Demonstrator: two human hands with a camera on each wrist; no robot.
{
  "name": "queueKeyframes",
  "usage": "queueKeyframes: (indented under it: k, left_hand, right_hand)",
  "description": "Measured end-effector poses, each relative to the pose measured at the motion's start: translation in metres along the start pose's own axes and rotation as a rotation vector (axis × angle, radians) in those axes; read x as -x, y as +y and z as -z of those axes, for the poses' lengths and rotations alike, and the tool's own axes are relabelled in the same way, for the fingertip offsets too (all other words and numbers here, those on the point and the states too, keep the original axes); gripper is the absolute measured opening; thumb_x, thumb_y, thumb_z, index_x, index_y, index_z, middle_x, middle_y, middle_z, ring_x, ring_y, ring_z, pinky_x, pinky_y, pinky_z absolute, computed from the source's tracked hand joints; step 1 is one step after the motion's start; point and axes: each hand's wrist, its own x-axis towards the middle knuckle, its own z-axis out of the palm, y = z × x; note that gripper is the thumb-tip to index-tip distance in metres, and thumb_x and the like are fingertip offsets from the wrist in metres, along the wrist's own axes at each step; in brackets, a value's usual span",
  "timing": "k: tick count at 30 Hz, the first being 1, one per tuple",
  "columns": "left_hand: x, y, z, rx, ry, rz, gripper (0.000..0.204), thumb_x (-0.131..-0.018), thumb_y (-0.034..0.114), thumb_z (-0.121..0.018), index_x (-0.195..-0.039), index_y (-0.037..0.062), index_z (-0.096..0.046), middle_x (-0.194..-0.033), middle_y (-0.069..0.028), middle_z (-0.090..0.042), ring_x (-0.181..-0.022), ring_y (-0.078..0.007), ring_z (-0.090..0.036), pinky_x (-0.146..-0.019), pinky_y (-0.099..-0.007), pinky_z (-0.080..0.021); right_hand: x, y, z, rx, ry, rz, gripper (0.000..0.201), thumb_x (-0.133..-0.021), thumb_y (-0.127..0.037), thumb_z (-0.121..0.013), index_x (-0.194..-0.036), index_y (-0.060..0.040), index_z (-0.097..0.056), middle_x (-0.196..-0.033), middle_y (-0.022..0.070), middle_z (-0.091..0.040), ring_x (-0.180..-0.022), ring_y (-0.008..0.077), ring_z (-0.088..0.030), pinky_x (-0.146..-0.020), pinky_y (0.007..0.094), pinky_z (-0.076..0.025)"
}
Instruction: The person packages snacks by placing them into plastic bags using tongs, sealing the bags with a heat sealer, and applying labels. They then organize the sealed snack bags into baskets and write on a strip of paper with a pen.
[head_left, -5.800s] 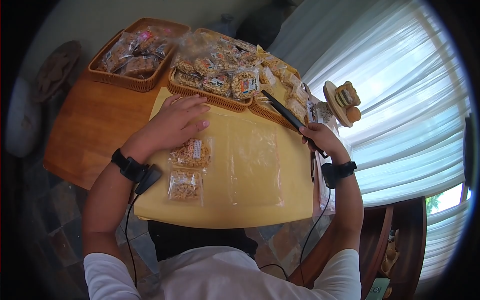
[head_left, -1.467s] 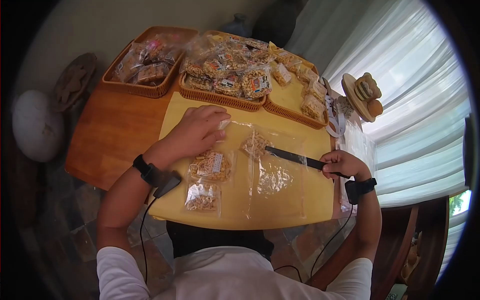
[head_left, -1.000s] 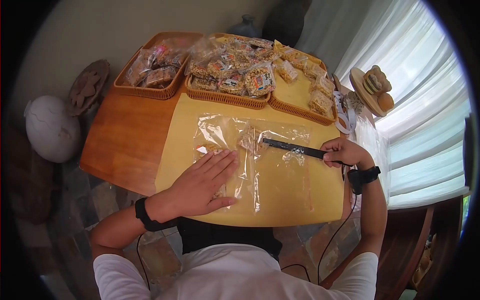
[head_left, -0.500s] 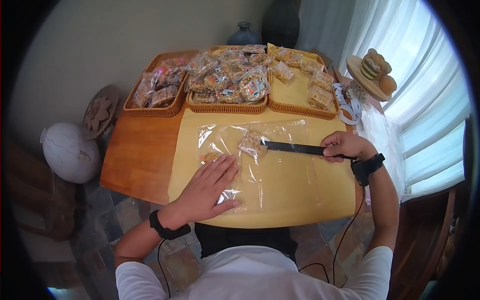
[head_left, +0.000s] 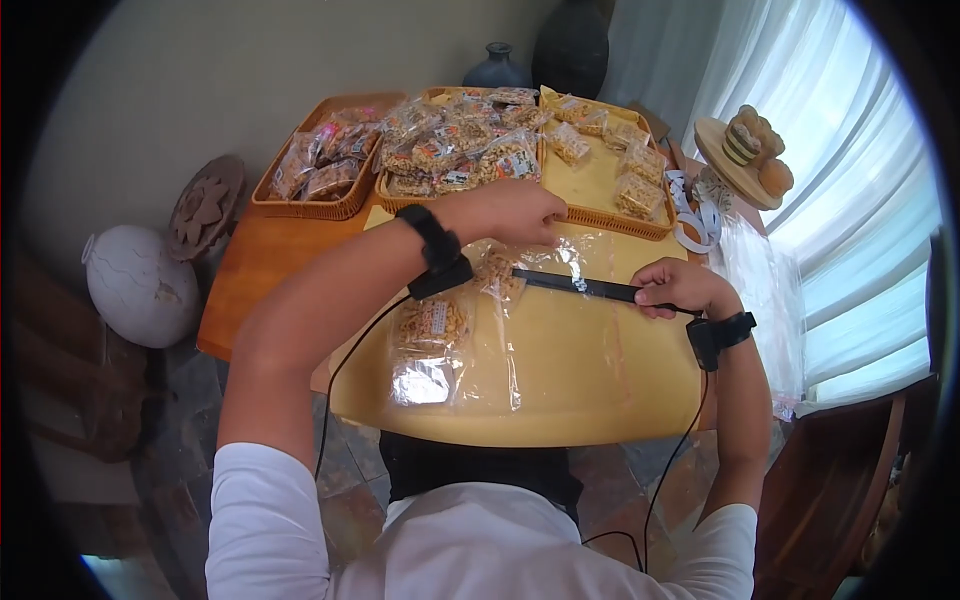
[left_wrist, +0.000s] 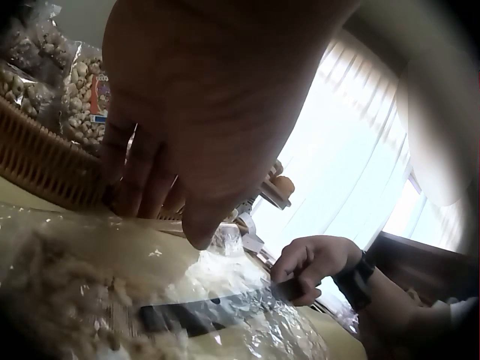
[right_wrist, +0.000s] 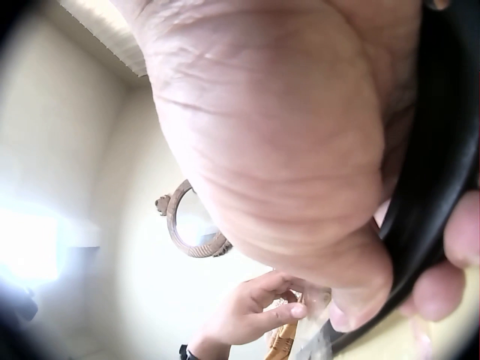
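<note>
My left hand (head_left: 515, 212) reaches across to the far edge of a clear plastic bag (head_left: 575, 345) on the yellow sheet, its thumb and fingers pinching the film. My right hand (head_left: 675, 287) grips black tongs (head_left: 590, 286), seen also in the left wrist view (left_wrist: 195, 315). The tongs point left, their tip beneath the film at a snack piece (head_left: 497, 275). Packed snacks (head_left: 430, 325) lie left of it, nearer the body. In the right wrist view, the left hand (right_wrist: 244, 311) has its fingertips at clear film.
Wicker baskets of packed snacks stand along the back: left (head_left: 340, 208), middle (head_left: 388, 203) and right (head_left: 620, 223). White tape loops (head_left: 700, 222), a round stand with ornaments (head_left: 722, 170) and a stack of clear bags (head_left: 755, 290) are at the right.
My left hand has lifted off the packed snacks at the near left and moved to the far edge of the film. The right hand still holds the tongs at the snack piece.
</note>
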Motion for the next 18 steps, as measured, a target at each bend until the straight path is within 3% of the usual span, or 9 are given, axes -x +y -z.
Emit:
queueKeyframes:
  k: [2, 5, 8, 15, 17, 18]
  left_hand:
    - [-0.023, -0.002, -0.001, 0.111, -0.240, 0.005, 0.033, -0.096, 0.029, -0.077, -0.120, 0.0063, -0.078, -0.109, -0.0120, -0.080, -0.100, -0.0278, -0.076, -0.088, -0.0408, -0.058]
    - [-0.036, -0.004, -0.004, 0.247, -0.244, -0.018, 0.023, -0.094, 0.025, -0.079, -0.107, 0.0065, -0.082, -0.096, -0.0078, -0.082, -0.090, -0.0217, -0.077, -0.081, -0.0370, -0.058]
    - [-0.040, 0.001, -0.006, 0.332, -0.200, -0.011, 0.019, -0.088, 0.028, -0.080, -0.093, 0.0105, -0.083, -0.088, -0.0055, -0.081, -0.083, -0.0228, -0.076, -0.076, -0.0397, -0.057]
    - [-0.046, 0.032, 0.001, 0.219, -0.228, -0.015, 0.018, -0.092, 0.024, -0.079, -0.099, 0.0069, -0.083, -0.088, -0.0054, -0.081, -0.083, -0.0197, -0.076, -0.076, -0.0366, -0.057]
    - [-0.045, 0.036, 0.005, 0.151, -0.267, -0.002, 0.022, -0.097, 0.023, -0.074, -0.108, 0.0060, -0.081, -0.105, -0.0084, -0.082, -0.095, -0.0243, -0.076, -0.085, -0.0398, -0.057]
    - [-0.037, 0.035, 0.005, 0.148, -0.261, -0.001, 0.022, -0.097, 0.023, -0.074, -0.108, 0.0060, -0.081, -0.105, -0.0084, -0.082, -0.095, -0.0243, -0.076, -0.085, -0.0398, -0.057]
  right_hand:
    - [0.001, -0.001, -0.003, 0.003, 0.021, 0.002, 0.018, -0.107, -0.016, -0.067, -0.107, 0.0013, -0.071, -0.076, -0.0012, -0.068, -0.058, 0.0043, -0.054, -0.055, 0.0227, -0.043]
    - [-0.005, 0.000, -0.004, -0.001, 0.014, 0.011, 0.018, -0.107, -0.016, -0.067, -0.106, 0.0010, -0.071, -0.076, -0.0014, -0.067, -0.058, 0.0045, -0.054, -0.055, 0.0230, -0.043]
    - [-0.015, 0.001, -0.003, -0.024, -0.027, 0.033, 0.019, -0.107, -0.019, -0.067, -0.105, -0.0007, -0.071, -0.076, -0.0012, -0.067, -0.058, 0.0053, -0.055, -0.056, 0.0235, -0.043]
    - [-0.027, -0.015, -0.024, 0.088, 0.068, 0.066, 0.022, -0.107, -0.024, -0.068, -0.100, -0.0041, -0.073, -0.078, -0.0013, -0.069, -0.060, 0.0066, -0.057, -0.059, 0.0254, -0.047]
    - [-0.021, -0.020, -0.032, 0.121, 0.086, 0.058, 0.022, -0.106, -0.024, -0.069, -0.100, -0.0036, -0.072, -0.078, -0.0016, -0.069, -0.061, 0.0061, -0.058, -0.059, 0.0247, -0.047]
    - [-0.018, -0.023, -0.036, 0.154, 0.099, 0.052, 0.022, -0.106, -0.024, -0.069, -0.101, -0.0031, -0.072, -0.078, -0.0019, -0.069, -0.061, 0.0057, -0.058, -0.059, 0.0240, -0.047]
